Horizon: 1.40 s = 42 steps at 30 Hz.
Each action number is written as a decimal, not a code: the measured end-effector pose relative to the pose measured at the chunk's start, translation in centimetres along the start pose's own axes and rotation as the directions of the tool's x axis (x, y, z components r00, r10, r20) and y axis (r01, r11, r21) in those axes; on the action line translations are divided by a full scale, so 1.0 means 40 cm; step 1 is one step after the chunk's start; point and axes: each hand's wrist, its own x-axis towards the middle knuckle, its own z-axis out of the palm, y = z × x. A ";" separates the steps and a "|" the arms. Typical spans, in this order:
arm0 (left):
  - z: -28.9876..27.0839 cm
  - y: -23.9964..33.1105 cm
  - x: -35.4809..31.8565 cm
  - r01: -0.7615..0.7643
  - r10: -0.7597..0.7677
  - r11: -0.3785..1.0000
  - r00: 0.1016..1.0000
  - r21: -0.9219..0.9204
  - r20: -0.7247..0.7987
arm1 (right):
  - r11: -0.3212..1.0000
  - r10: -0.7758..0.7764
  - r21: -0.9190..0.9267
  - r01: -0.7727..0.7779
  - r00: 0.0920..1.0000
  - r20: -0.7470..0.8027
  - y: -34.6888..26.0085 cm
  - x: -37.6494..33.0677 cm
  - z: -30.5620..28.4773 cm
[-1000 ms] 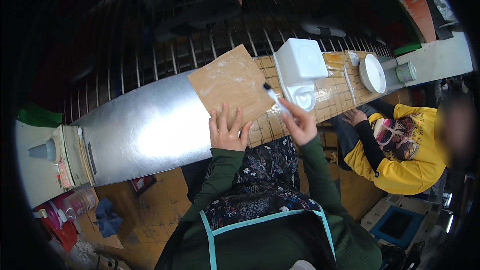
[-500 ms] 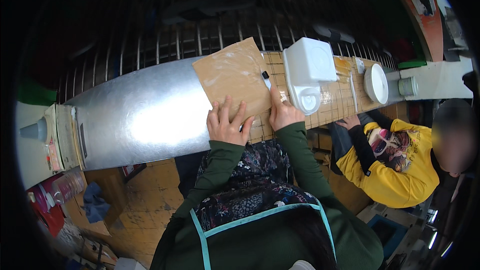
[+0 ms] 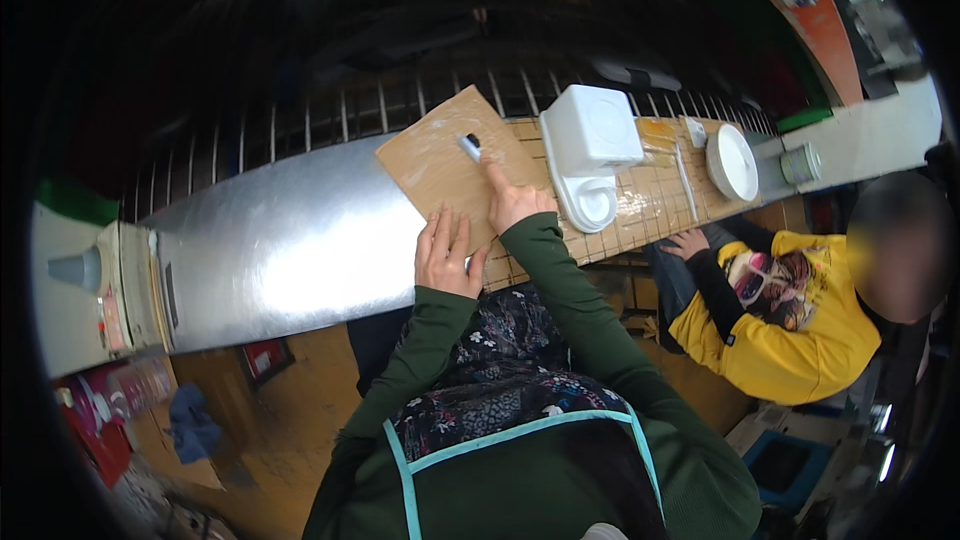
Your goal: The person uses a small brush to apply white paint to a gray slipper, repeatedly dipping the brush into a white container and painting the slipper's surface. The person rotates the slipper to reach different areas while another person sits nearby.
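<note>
One brown sheet (image 3: 430, 162) lies on the long desk (image 3: 270, 255), its surface marked with whitish smears. The left hand (image 3: 447, 260) rests on the sheet's near edge, its fingers laid out flat and grasping nothing. To its right, the right hand (image 3: 518, 203) has its fingers closed around one brush (image 3: 471, 147), whose dark tip is over the middle of the sheet; whether bristles touch it, I cannot tell. Just right of the sheet stand one boxy white container (image 3: 592, 130) and, on its near side, one round white cup (image 3: 592, 206). Farther right are one thin white stick (image 3: 686, 183), one white bowl (image 3: 733, 164) and one small can (image 3: 801, 164). One other person in a yellow top (image 3: 800, 350) sits at the near right.
</note>
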 end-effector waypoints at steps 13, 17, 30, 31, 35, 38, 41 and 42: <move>0.002 0.013 -0.011 0.075 -0.076 0.988 0.997 0.135 -0.003 | 0.970 -0.093 -0.238 0.055 0.985 -0.148 0.055 -0.207 0.085; 0.007 0.003 -0.009 0.047 -0.041 0.988 0.998 0.146 -0.039 | 0.915 -0.267 -0.333 0.227 0.961 -0.077 0.124 -0.191 0.014; 0.021 -0.008 -0.004 0.037 -0.032 0.993 0.999 0.113 -0.041 | -0.024 -0.611 -0.731 0.682 0.568 0.551 -0.079 0.085 -0.120; 0.022 -0.008 -0.004 0.040 -0.035 0.993 0.999 0.113 -0.041 | -0.050 -0.604 -0.738 0.673 0.568 0.559 -0.084 0.071 -0.118; 0.025 -0.008 -0.002 0.028 -0.021 0.992 0.998 0.120 -0.060 | 0.287 -0.643 -0.668 0.686 0.655 0.397 -0.014 0.027 -0.156; 0.020 -0.009 0.011 0.041 -0.035 0.993 0.998 0.111 -0.051 | 0.766 -0.550 -0.315 0.561 0.825 0.131 0.124 0.001 -0.220; 0.013 0.002 0.030 0.081 -0.080 0.997 0.995 0.017 -0.056 | 0.724 -0.412 0.601 0.339 0.911 -0.018 0.222 -0.047 -0.200; 0.008 0.008 0.029 0.090 -0.093 0.991 0.995 -0.098 -0.026 | 0.553 -0.265 0.830 0.079 0.960 0.086 0.241 -0.086 -0.171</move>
